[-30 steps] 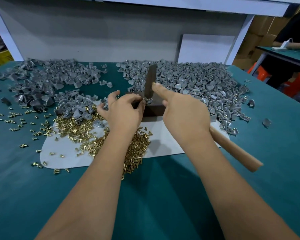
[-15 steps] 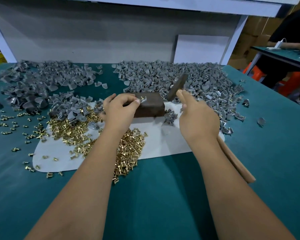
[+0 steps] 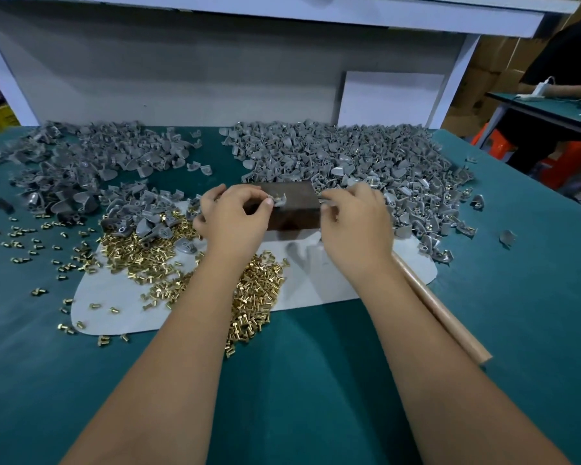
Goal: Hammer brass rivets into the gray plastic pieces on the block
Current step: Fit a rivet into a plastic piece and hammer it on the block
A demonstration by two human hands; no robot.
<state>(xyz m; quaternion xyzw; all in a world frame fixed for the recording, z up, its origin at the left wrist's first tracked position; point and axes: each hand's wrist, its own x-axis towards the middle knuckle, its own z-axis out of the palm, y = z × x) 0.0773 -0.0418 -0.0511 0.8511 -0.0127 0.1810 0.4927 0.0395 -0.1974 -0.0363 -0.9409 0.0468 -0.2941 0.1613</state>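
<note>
Two hands at the dark block (image 3: 294, 209): left hand (image 3: 235, 218) pinching a gray plastic piece (image 3: 280, 200) with its brass rivet atop the block's left end, right hand (image 3: 354, 223) nearer the right end, apparently curled round the hammer handle (image 3: 440, 310), head hidden.

Teal tabletop (image 3: 316, 397), plain, no pattern. White mat (image 3: 316, 290) on it. Dark brown block (image 3: 292, 209). Gray plastic pieces (image 3: 349, 156) in heaps — darker gray in the left heap (image 3: 64, 169). Shiny brass rivets (image 3: 249, 297) — gold-yellow, plus scattered ones (image 3: 24, 236) on teal. Light tan wooden hammer handle (image 3: 440, 310). Pale gray back panel (image 3: 182, 78), white frame (image 3: 282, 11). Orange stool (image 3: 564, 162) at far right.
</note>
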